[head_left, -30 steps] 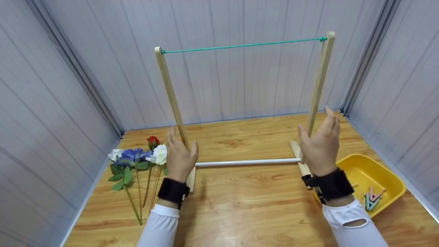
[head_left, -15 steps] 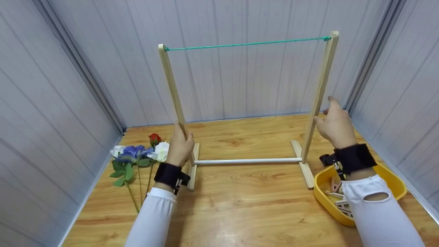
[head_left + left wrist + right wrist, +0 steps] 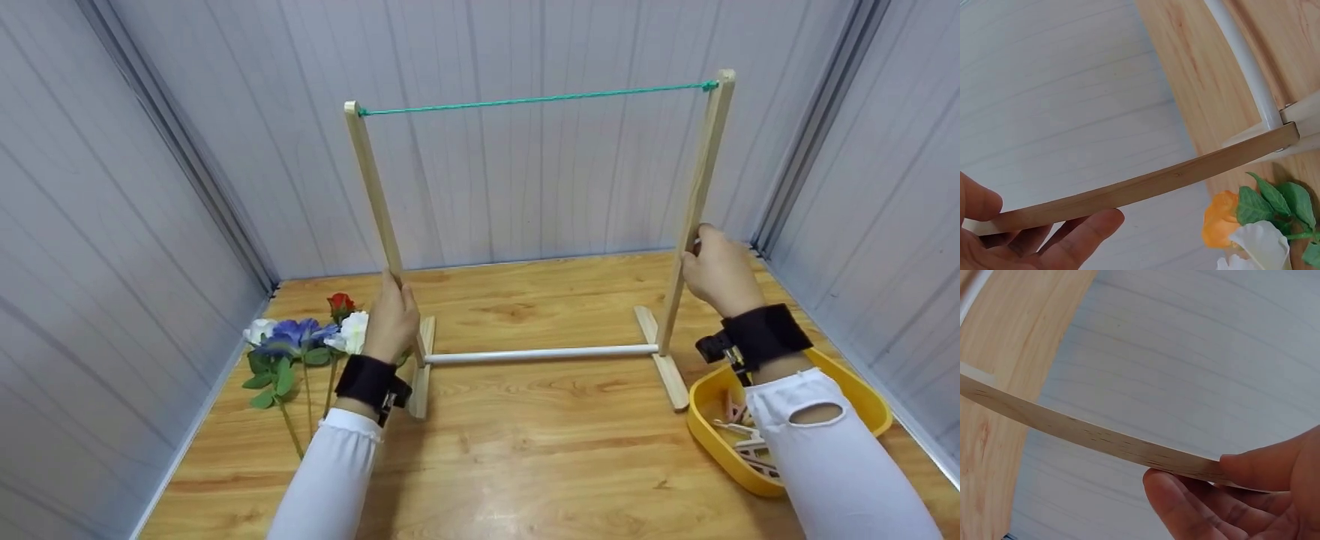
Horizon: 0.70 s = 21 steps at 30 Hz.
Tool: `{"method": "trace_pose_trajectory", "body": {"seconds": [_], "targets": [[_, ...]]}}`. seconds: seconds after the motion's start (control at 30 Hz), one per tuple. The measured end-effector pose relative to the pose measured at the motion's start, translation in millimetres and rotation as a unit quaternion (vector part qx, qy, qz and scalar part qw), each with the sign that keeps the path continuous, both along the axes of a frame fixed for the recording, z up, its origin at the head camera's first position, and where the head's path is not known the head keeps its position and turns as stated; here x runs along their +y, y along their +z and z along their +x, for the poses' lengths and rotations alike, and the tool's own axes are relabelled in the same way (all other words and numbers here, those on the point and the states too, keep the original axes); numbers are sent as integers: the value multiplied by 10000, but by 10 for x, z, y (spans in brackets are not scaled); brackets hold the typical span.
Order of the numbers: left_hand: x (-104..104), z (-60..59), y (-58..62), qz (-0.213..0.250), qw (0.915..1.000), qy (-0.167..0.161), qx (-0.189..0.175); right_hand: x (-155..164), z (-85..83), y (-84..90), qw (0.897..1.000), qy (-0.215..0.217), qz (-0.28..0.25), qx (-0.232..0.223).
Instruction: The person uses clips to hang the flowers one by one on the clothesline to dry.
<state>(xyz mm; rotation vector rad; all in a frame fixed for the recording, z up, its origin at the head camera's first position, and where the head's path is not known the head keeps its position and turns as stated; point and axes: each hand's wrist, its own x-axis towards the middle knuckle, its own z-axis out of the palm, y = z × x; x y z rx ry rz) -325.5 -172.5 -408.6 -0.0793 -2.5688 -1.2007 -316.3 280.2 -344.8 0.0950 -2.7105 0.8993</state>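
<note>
Flowers [image 3: 300, 341] are lying on the table [image 3: 525, 450] at far left, just beside the left hand [image 3: 391, 322]. That hand is gripping the left post [image 3: 373, 191] low down, fingers curled round it. A green cord [image 3: 536, 98] is spanning the post tops, with a white bar [image 3: 540, 354] joining the feet. The right hand [image 3: 720, 271] is pinching the right post [image 3: 696, 202] at mid-height. The frame is standing upright mid-table. A yellow tray [image 3: 862, 409] with clothespins [image 3: 739, 431] is sitting near the right foot.

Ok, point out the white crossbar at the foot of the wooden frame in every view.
Head: the white crossbar lies low in the middle, between the frame's two feet.
Left wrist: it runs down from the top right edge to the left post.
Right wrist: at most a sliver in the top left corner.
Shared landmark: the wooden tabletop.
</note>
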Motion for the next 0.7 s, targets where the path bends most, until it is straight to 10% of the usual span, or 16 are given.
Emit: {"method": "trace_pose_trajectory", "body": {"seconds": [0.5,0.7], "targets": [[-30,21,-16,-267,9987,72,429,41,-93,-26,9995,317,-16,8],[-54,21,-83,-205,9977,150,625,246,-114,-36,9948,608,-456,-681]]}}
